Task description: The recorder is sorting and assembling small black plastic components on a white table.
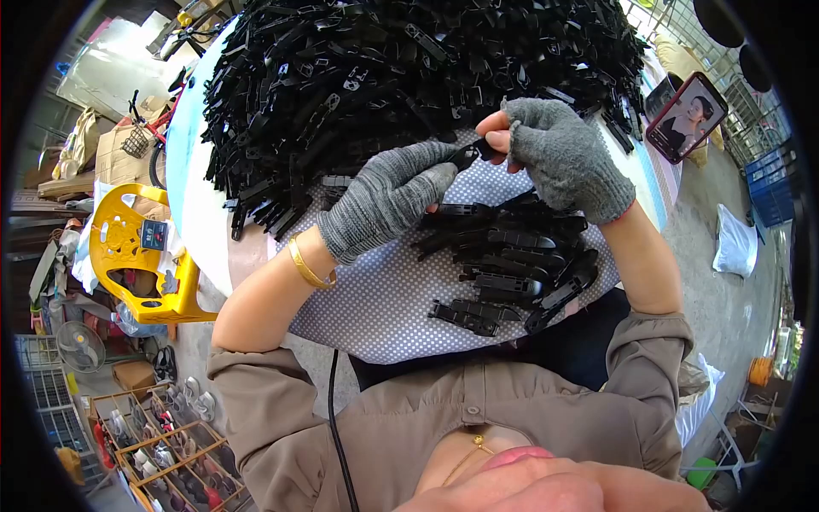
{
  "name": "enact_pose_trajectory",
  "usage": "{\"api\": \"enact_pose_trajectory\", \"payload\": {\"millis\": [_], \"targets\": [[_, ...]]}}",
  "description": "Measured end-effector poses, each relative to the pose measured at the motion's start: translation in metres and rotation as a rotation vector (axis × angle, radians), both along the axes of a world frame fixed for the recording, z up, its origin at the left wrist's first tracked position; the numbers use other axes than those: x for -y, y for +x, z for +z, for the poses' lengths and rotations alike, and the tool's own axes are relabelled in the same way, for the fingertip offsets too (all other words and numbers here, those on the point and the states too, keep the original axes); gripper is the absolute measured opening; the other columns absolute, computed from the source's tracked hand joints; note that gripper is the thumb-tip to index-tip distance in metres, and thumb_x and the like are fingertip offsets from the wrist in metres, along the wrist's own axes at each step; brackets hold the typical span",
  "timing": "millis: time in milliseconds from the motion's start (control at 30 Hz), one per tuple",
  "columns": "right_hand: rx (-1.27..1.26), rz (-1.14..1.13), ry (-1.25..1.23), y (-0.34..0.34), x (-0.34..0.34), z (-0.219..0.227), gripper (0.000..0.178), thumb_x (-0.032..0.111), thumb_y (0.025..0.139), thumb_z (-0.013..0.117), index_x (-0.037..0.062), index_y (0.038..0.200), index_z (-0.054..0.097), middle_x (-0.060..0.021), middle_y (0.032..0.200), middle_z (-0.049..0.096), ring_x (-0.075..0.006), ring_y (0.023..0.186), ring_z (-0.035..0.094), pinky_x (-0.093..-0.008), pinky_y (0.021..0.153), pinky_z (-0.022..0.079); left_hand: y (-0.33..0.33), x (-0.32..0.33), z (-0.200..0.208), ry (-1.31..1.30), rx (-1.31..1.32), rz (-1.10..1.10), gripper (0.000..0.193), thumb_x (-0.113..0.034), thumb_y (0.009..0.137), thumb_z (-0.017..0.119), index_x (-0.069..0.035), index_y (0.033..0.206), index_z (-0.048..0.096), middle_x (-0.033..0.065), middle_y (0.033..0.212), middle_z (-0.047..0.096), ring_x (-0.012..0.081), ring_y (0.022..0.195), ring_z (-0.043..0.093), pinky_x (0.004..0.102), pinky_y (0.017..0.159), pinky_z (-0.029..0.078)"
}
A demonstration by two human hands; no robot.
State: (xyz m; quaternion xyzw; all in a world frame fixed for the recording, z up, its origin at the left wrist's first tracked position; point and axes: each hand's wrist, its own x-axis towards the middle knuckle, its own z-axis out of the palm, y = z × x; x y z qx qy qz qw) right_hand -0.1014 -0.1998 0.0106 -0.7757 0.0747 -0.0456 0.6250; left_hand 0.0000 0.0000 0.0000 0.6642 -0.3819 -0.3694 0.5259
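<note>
My left hand [388, 194], in a grey knitted fingerless glove, is closed around a small black plastic part [466, 157]. My right hand [565, 155], gloved the same way, pinches the far end of that part with thumb and fingers. Both hands meet above the middle of the table, and the gloves hide much of the part. Behind them rises a large heap of long black plastic parts [401, 77]. Closer to my body, a smaller group of similar black parts [520, 269] lies on the patterned tablecloth [367, 316], some roughly side by side.
A phone [688, 118] stands propped at the table's right edge, its screen lit. To the left is a yellow plastic chair [111, 243] with small things on it. A shoe rack [175, 448] and a fan [81, 346] stand lower left. A black cable [335, 418] runs down my front.
</note>
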Motion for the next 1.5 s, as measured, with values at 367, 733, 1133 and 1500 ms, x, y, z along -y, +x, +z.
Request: {"api": "enact_pose_trajectory", "payload": {"millis": [367,733,1133,1500], "targets": [[0.023,-0.003,-0.006,-0.002,-0.004,0.0,0.021,0.018,0.083,0.062,0.0015,0.094,0.065,-0.0055,0.075,0.062,-0.012,0.064,0.059,-0.025,0.06,0.05,0.0,0.004,0.002,0.071,-0.004,0.023,0.033,-0.021,0.088,0.057,-0.005,0.117,0.057,-0.002,0.073,0.057,0.0034,0.062,0.048,0.0179,0.057,0.044],[0.073,0.08,-0.123,0.002,-0.005,0.002,0.025,0.025,0.087,0.057,0.0017,0.093,0.065,-0.0064,0.08,0.062,-0.0153,0.076,0.061,-0.0261,0.066,0.051,-0.011,0.013,0.0,-0.058,0.342,-0.007,0.024,-0.018,0.09,0.053,-0.002,0.106,0.059,0.0043,0.08,0.06,0.0107,0.071,0.054,0.0241,0.066,0.046],[0.33,0.226,0.048,0.005,-0.023,0.004,0.076,0.067,0.085,0.033,-0.0015,0.111,0.055,-0.0141,0.099,0.061,-0.0221,0.095,0.059,-0.035,0.086,0.048,-0.018,0.024,-0.005,-0.185,0.54,-0.081,0.024,-0.017,0.09,0.048,-0.001,0.106,0.057,0.0064,0.08,0.062,0.0158,0.071,0.059,0.0278,0.068,0.048],[0.261,-0.04,-0.436,0.04,0.03,0.001,0.023,0.029,0.082,0.062,0.0062,0.086,0.063,-0.0047,0.079,0.058,-0.0144,0.063,0.055,-0.0304,0.059,0.049,-0.03,0.006,-0.004,-0.066,0.973,-0.171,0.029,-0.024,0.087,0.053,-0.007,0.111,0.058,0.0132,0.092,0.062,0.0249,0.069,0.063,0.0329,0.06,0.052]]}}
